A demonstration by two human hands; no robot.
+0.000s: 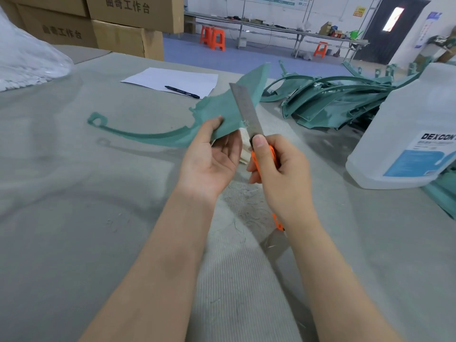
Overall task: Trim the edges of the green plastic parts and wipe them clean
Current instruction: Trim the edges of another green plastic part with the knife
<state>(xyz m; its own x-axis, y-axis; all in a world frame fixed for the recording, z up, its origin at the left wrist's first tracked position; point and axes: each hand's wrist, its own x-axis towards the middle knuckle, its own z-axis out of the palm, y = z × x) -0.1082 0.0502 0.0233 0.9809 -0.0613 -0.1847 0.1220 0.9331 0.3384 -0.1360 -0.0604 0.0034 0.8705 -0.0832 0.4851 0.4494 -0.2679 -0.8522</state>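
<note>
Pinching light, probably bendy green part point(218, 106) in left hand point(212, 157), best close beside knife point(246, 110) clenched in right hand point(281, 174)

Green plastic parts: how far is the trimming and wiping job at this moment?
Done: some trimming, judging by the shavings on the table. In hand: the left hand holds one green part while the right hand grips the knife, blade on its edge. Left: wiping this part, and the pile of parts at right, whose state I cannot tell.
</note>
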